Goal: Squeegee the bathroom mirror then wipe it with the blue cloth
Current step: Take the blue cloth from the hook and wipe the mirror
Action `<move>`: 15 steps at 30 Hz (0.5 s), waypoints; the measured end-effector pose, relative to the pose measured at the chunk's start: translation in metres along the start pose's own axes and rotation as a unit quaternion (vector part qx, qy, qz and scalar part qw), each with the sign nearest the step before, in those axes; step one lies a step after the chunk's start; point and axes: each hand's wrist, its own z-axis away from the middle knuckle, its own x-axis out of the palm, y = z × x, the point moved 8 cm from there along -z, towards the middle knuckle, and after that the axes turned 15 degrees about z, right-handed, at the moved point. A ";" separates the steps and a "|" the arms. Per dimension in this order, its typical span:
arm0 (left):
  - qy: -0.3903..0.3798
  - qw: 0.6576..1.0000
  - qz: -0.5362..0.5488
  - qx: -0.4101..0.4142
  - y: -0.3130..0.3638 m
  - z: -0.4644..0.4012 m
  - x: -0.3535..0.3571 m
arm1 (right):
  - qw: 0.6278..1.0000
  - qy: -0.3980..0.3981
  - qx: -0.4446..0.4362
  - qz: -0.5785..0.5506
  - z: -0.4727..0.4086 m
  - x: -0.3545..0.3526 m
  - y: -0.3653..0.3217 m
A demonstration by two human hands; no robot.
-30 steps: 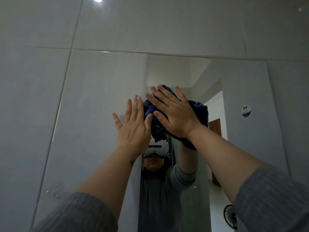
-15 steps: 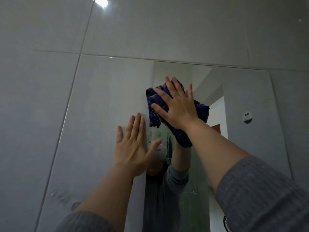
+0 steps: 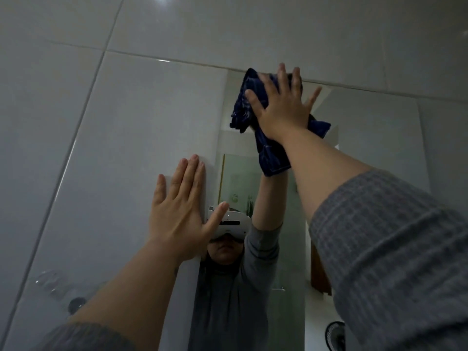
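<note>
Here the right hand [image 3: 283,110], fingers spread, presses the blue cloth [image 3: 253,107] against the mirror [image 3: 141,138] at its top edge; the left hand [image 3: 182,214] lies flat and open lower on the glass.

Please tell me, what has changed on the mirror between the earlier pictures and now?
The right hand slid the dark blue cloth upward, from the middle of the wall mirror to its top edge. The left hand moved lower and slightly left on the glass. Unchanged: the right palm presses the cloth flat, the left hand lies open against the mirror, and nothing was picked up or released.
</note>
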 end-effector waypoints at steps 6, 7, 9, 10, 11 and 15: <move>-0.025 0.999 -0.024 -0.009 0.003 0.000 -0.001 | 0.999 -0.008 0.031 0.005 0.010 0.010 0.056; -0.028 0.999 -0.025 -0.013 0.003 0.000 -0.001 | 0.999 -0.007 0.038 0.004 0.013 0.012 0.069; -0.033 0.999 -0.027 -0.018 0.006 0.000 -0.003 | 0.999 -0.009 0.053 0.004 0.018 0.016 0.096; -0.039 0.999 -0.031 -0.020 0.007 0.000 -0.003 | 0.998 -0.011 0.061 0.004 0.020 0.019 0.109; -0.046 0.998 -0.033 -0.021 0.007 0.001 -0.003 | 0.997 -0.013 0.069 0.003 0.023 0.021 0.123; -0.055 0.998 -0.035 -0.017 0.007 0.001 -0.003 | 0.994 -0.029 0.100 -0.010 0.037 0.031 0.173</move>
